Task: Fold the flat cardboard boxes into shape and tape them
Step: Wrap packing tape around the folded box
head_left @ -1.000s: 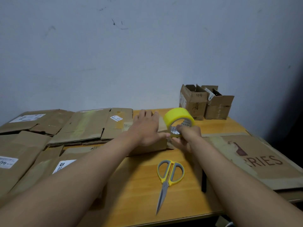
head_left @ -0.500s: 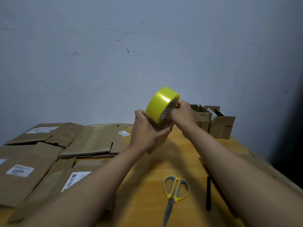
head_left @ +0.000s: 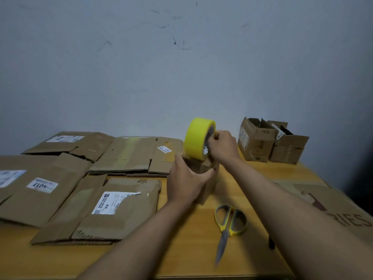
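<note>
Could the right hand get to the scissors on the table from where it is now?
Probably yes, but not at once. The scissors lie bare on the table just beside the right forearm, nothing over them. The right hand grips the tape roll and would have to release it first.

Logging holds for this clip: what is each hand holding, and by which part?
The left hand grips the small folded box around its upper side. The right hand holds the yellow tape roll at its core, fingers inside.
</note>
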